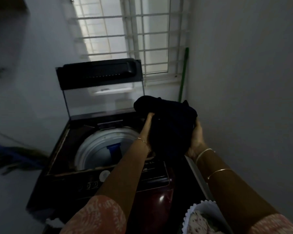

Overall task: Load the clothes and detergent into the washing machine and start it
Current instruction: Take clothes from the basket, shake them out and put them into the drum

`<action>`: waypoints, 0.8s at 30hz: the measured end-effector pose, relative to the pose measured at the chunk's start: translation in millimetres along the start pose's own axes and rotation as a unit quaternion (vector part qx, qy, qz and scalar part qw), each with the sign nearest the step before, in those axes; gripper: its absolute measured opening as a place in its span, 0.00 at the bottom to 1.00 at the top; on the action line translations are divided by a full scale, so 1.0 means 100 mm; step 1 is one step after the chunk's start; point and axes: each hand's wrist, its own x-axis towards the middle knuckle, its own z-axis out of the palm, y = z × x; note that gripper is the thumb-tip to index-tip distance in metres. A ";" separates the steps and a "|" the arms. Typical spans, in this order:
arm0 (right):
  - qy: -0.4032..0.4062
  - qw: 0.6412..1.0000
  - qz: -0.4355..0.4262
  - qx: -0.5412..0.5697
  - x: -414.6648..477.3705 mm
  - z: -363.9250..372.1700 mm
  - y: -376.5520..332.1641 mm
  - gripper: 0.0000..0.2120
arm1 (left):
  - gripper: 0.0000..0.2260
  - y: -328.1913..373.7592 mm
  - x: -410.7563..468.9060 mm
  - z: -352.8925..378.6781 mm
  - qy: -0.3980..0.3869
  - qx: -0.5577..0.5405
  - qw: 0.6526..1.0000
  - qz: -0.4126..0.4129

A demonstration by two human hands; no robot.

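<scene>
A person holds a bundle of dark clothes [167, 125] in both hands above the right side of a top-loading washer [98, 168]. The left hand [146, 127] grips the bundle's left edge, fingers curled into the cloth; the right hand [196, 141] cups its right side, fingers wrapped round the fabric. The bundle hangs over the washer's front right corner, partly above the drum [98, 149] and clear of it.

The washer's lid [100, 85] stands upright at the back, its lower pane see-through, its top band dark. The drum below is round and pale inside, with something blue [114, 149] within it; what the blue thing is cannot be told. A control panel [90, 183] with a round white knob [104, 176] runs along the washer's front edge, partly crossed by the left forearm.

Behind the washer is a window [128, 36] with white bars, bright with daylight. A green pole [183, 73] leans in the corner to the washer's right rear. Just right of the washer's front, at the bottom of the view, a white basket [189, 215] with a scalloped rim holds patterned cloth [200, 223]. To the washer's left, blurred blue and green shapes lie low against the wall.

Thin bangles circle both wrists, and the sleeves carry a pink and white print. The room is dim.
</scene>
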 end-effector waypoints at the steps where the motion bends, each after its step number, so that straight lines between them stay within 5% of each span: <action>1: -0.002 1.000 0.010 -0.005 0.07 0.06 0.08 0.34 | 0.23 0.04 0.00 -0.13 0.012 -0.002 1.000 -0.001; 14: 0.026 0.989 0.070 -0.126 1.20 0.94 1.21 0.30 | 0.19 0.90 0.49 -2.05 0.141 0.037 0.988 -0.057; 16: 0.039 0.987 0.086 -0.128 1.40 1.05 1.45 0.28 | 0.13 1.01 0.60 -2.37 0.168 0.037 0.983 -0.065; 24: 0.072 0.982 0.132 -0.110 2.03 1.03 2.14 0.25 | 0.15 1.03 0.94 -3.23 0.240 0.126 0.956 -0.109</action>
